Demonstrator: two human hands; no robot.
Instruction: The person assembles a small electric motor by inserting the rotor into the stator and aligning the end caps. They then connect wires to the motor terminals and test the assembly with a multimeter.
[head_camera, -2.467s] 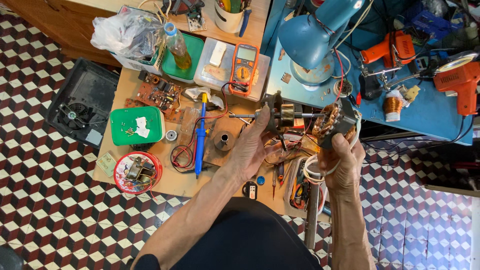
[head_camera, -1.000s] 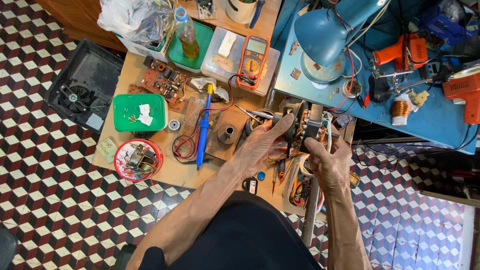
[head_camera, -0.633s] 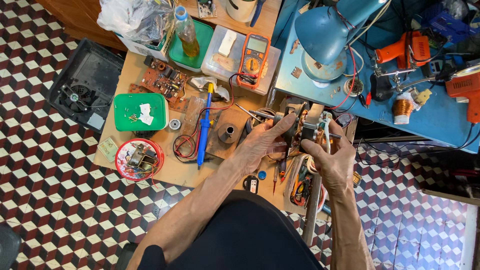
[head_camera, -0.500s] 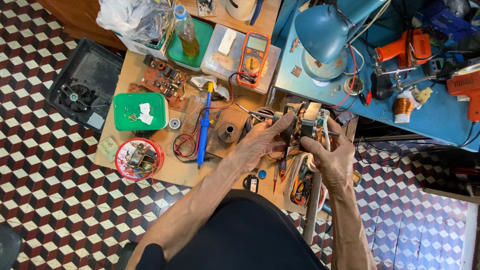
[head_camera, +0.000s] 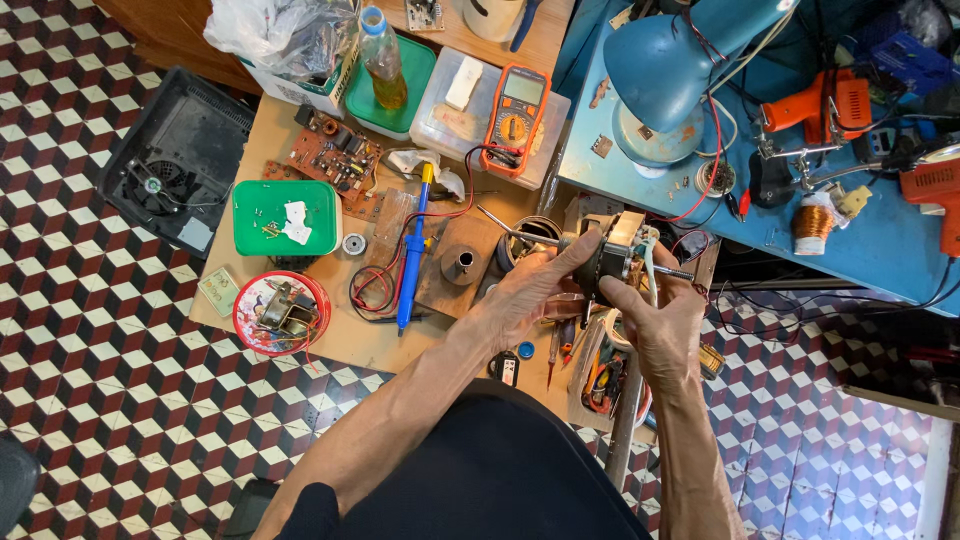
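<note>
Both my hands hold a small electric motor (head_camera: 618, 250) with a metal shaft and loose wires, above the right end of the wooden workbench (head_camera: 330, 345). My left hand (head_camera: 535, 285) grips its left side, thumb along the shaft end. My right hand (head_camera: 655, 320) clasps it from below and from the right. A blue soldering iron (head_camera: 413, 245) with a red cable lies on the bench left of my hands.
On the bench: a green lidded box (head_camera: 285, 217), a red round tin (head_camera: 281, 313), a brown circuit board (head_camera: 332, 160), an orange multimeter (head_camera: 518, 118) on a clear box. A blue lamp (head_camera: 668, 75) and orange drill (head_camera: 818, 105) sit on the blue table (head_camera: 890, 250). A black fan housing (head_camera: 180, 160) lies on the tiled floor.
Both hands turned the motor and drew it closer together; the bundle of coloured wires seen earlier under my right hand is now tucked out of sight. The view shifted slightly.
</note>
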